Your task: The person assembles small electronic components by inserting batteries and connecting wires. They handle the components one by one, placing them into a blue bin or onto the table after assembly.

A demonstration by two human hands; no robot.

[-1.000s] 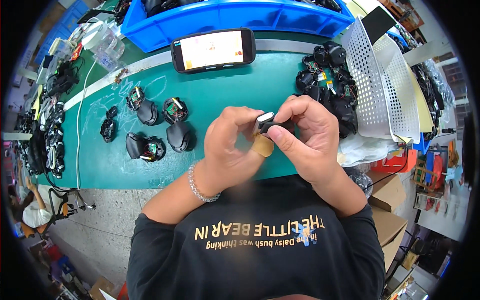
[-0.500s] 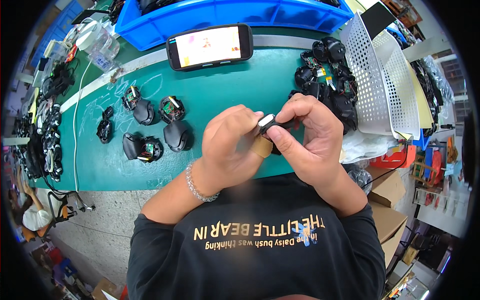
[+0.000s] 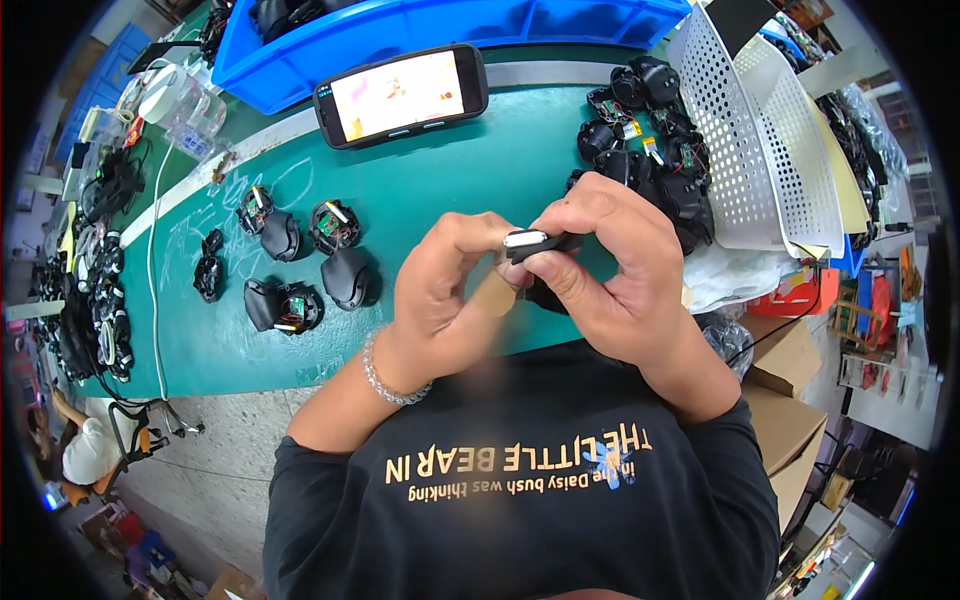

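Observation:
Between my two hands, over the near edge of the table, is a small black plastic part with a silver-white oblong piece (image 3: 526,239) on its upper face. My left hand (image 3: 445,285) pinches its left end, fingers curled and a tan wrap showing on one finger. My right hand (image 3: 628,275) grips the other end between thumb and forefinger. The underside of the part is hidden by my fingers. To the left lie several black headphone-like earcups, among them an opened earcup (image 3: 335,226) with a green circuit board and a smooth black earcup (image 3: 348,279).
A phone (image 3: 402,95) with a lit screen leans before a blue bin (image 3: 450,32) at the back. On the right, a heap of black earcup parts (image 3: 655,150) lies beside a white perforated basket (image 3: 735,140). A white cable (image 3: 156,270) crosses the green table's left side.
The black part has turned so its silver-white piece lies nearly level, and sits slightly further left. Both hands still grip it. The whole view has shifted slightly.

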